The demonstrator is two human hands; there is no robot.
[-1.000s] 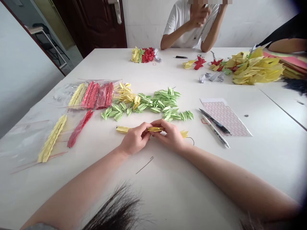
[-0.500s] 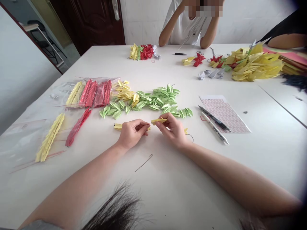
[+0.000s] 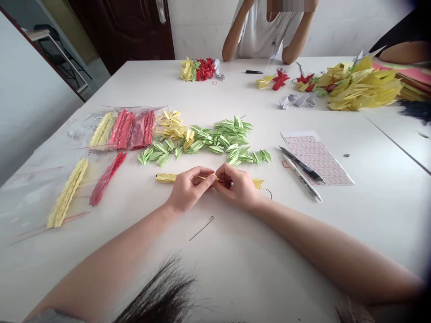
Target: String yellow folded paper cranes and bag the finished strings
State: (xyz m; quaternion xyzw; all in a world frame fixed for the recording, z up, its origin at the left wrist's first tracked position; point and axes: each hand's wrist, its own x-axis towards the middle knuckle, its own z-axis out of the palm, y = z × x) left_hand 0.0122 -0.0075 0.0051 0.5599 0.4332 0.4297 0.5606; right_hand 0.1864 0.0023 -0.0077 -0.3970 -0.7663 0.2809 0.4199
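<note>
My left hand (image 3: 189, 189) and my right hand (image 3: 238, 188) meet above the table, fingertips almost touching. Between them shows a small bit of a yellow folded paper piece (image 3: 215, 178), pinched by both; most of it is hidden by the fingers. Any needle or thread there is too small to make out. A row of yellow folded paper pieces (image 3: 164, 177) reaches out to the left from behind my left hand. Past my right hand, another yellow paper piece (image 3: 258, 183) lies by a dark thread loop (image 3: 267, 192). A thin hooked wire (image 3: 202, 228) rests in front of my hands.
Green folded paper pieces (image 3: 232, 134) are heaped beyond my hands. Bagged red strips (image 3: 126, 130) and a loose yellow strip (image 3: 67, 193) lie left. Right are a black pen (image 3: 301, 165), a white pen (image 3: 303, 179) and a sticker sheet (image 3: 323, 157). A person (image 3: 259, 36) sits opposite.
My hands have come together. The yellow paper piece, held up in my right hand with a thin needle-like thing in my left, is now mostly covered by the fingers of both.
</note>
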